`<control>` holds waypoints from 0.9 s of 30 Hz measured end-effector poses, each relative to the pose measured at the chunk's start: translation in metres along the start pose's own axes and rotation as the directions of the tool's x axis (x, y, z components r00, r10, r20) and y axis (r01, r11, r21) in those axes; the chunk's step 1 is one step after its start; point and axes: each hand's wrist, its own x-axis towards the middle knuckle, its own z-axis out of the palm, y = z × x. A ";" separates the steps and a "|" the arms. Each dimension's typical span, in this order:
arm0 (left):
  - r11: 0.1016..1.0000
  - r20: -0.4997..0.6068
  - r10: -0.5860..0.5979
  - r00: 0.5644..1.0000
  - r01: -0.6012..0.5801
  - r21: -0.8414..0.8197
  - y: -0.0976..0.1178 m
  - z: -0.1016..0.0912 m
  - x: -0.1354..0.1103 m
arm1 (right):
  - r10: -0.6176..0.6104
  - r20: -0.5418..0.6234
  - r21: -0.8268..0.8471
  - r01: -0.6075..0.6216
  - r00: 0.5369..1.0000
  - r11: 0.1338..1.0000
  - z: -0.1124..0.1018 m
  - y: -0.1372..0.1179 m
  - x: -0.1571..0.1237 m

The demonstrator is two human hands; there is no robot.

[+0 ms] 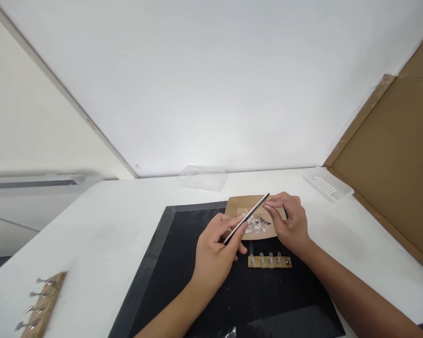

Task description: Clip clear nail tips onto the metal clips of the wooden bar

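My left hand [216,241] is closed around a thin, flat black-and-white strip [247,217], seen nearly edge-on and tilted up to the right. Thumb and fingertips of my right hand [289,220] are pinched together near the strip's upper end; anything between them is too small to make out. Below both hands lies a brown paper tray [237,203] with white and dark scraps [257,224] in it. Closer to me, a small cork-coloured bar [268,264] carries several clear upright tips [271,258], and one metal piece shows at its right end.
A black mat [183,263] covers the middle of the white table [98,234]. Clear plastic boxes lie at the back [201,178] and back right [328,185]. Front left is a wooden bar [45,305] with metal-headed pegs. Cardboard [391,178] walls the right side.
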 end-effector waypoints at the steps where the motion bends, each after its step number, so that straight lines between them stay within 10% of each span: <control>1: 1.000 0.001 -0.008 1.000 0.008 0.001 0.000 0.000 0.000 | 0.009 -0.003 0.005 -0.009 1.000 1.000 0.000 -0.001 -0.001; 9: 0.999 0.007 -0.048 0.999 0.048 -0.017 0.005 0.003 -0.001 | 0.193 0.025 0.185 -0.194 0.981 0.963 0.003 -0.014 -0.004; 27: 0.977 0.024 0.061 0.998 -0.064 0.206 -0.004 0.004 -0.003 | 0.164 0.072 -0.340 -0.130 0.984 0.931 0.019 -0.015 -0.005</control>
